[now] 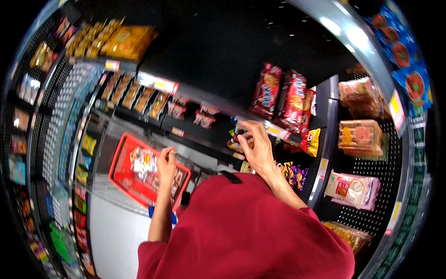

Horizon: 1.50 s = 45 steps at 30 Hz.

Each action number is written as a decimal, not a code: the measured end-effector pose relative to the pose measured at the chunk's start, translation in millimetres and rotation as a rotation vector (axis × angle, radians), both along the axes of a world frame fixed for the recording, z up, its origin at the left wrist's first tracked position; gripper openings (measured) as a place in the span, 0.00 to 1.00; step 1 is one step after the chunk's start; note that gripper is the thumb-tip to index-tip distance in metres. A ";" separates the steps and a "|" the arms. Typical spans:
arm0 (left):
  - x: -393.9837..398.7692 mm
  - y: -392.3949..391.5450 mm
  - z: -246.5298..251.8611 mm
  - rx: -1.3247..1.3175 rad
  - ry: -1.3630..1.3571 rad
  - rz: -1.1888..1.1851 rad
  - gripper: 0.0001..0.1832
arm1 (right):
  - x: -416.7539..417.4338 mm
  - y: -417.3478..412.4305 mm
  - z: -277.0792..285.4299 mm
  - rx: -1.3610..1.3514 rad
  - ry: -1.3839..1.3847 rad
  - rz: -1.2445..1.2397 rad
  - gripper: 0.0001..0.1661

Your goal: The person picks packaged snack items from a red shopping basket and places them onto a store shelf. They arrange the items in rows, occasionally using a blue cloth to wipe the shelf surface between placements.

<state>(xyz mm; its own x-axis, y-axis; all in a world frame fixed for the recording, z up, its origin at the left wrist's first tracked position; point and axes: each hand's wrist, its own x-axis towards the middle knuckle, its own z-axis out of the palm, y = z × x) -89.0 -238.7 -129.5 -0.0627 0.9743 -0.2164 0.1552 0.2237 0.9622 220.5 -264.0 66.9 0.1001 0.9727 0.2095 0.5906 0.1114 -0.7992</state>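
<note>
My right hand [258, 146] is raised by the front edge of a black shelf, near its price strip [277, 132]. Its fingers are curved and apart, with nothing visible between them. Beyond that edge, dark red biscuit packets [266, 91] stand on the shelf. My left hand [167, 161] is in front of a red plastic shopping basket [116, 161], its fingers curled. Whether that hand holds anything cannot be made out. A shiny silver-and-orange packet [144, 162] lies inside the basket, beside brownish packaged goods [177, 179] partly hidden by my left forearm.
Small snack packs [141, 99] line a lower shelf. Gold bags [127, 42] sit on the upper left shelf. At right, a perforated shelf holds a clear pack of baked goods [360, 137] and a pink-and-white packet [350, 190]. Bottled drinks [62, 122] fill the left side.
</note>
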 end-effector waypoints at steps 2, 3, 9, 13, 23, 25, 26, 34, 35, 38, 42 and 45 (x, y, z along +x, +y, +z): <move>47.4 26.3 65.1 0.075 -0.108 -0.058 0.14 | 14.9 4.4 11.4 0.043 -0.031 -0.110 0.26; 70.2 37.4 92.4 0.091 -0.152 -0.096 0.13 | 21.9 6.4 17.3 0.085 -0.056 -0.154 0.27; 179.5 76.0 154.0 0.427 -0.130 -0.408 0.13 | 50.6 13.1 15.8 0.117 -0.179 -0.285 0.37; 210.0 96.3 167.3 0.555 0.079 -0.457 0.21 | 46.8 25.5 2.7 0.019 -0.171 -0.271 0.41; 241.6 114.6 125.2 0.508 0.213 -0.601 0.27 | 48.1 23.9 13.5 -0.096 -0.234 -0.323 0.45; 247.7 107.7 139.6 0.403 0.137 -0.662 0.25 | 54.2 23.8 9.0 -0.150 -0.238 -0.353 0.45; 249.0 108.2 142.4 0.383 0.115 -0.659 0.25 | 54.9 25.4 7.5 -0.123 -0.251 -0.352 0.45; 261.0 123.1 130.8 0.256 0.003 -0.568 0.26 | 57.6 32.1 16.1 -0.011 -0.108 -0.413 0.38; 260.5 126.9 127.7 0.221 0.008 -0.578 0.26 | 55.5 31.6 22.2 0.004 -0.066 -0.411 0.37; 249.3 143.1 83.9 0.038 -0.164 -0.561 0.27 | 43.7 29.9 37.3 -0.017 0.054 -0.322 0.40; 238.9 122.3 116.5 -0.092 -0.324 -0.524 0.28 | 49.2 33.4 7.2 -0.020 0.459 -0.238 0.28; 220.2 108.7 139.4 0.002 -0.257 -0.524 0.25 | 26.2 18.3 22.9 -0.057 0.519 -0.262 0.28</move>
<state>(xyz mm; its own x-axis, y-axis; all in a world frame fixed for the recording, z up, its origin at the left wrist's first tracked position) 131.1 -130.0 9.9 0.4819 0.8616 -0.1594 0.0062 0.1786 0.9839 246.7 -245.7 89.8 0.4141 0.9101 0.0165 0.1221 -0.0375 -0.9918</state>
